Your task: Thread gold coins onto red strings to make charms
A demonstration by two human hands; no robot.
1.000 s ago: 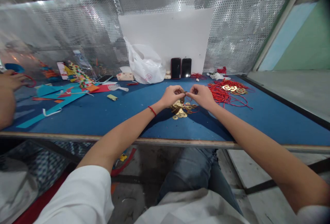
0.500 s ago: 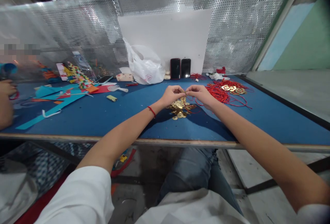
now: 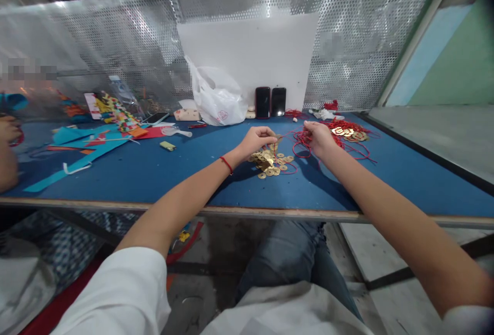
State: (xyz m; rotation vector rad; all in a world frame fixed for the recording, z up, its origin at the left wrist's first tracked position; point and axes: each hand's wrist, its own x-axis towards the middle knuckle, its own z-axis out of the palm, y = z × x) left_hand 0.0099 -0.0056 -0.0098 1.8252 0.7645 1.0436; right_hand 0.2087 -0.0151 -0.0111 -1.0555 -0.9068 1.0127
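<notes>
My left hand (image 3: pixel 258 140) pinches a gold-coloured coin (image 3: pixel 278 138) between thumb and fingertips, above a loose pile of gold coins (image 3: pixel 266 160) on the blue tabletop. A thin red cord runs from that coin toward my right hand (image 3: pixel 319 137), whose closed fingers grip it off to the right. Another stretch of red cord (image 3: pixel 290 170) loops over the table beside the pile. Just beyond my right hand lies a tangled heap of red cords (image 3: pixel 303 147), with a row of gold coins (image 3: pixel 343 131) on top.
Along the back stand a white plastic bag (image 3: pixel 219 95) and two dark phones (image 3: pixel 263 102). Left of me are blue paper strips (image 3: pixel 50 176), a small green object (image 3: pixel 167 146) and a colourful cone (image 3: pixel 118 113). A co-worker's hand (image 3: pixel 10 130) shows at the far left.
My right hand has moved right and slightly up, away from my left, drawing the red cord out between them. My left hand has stayed nearly still above the coins.
</notes>
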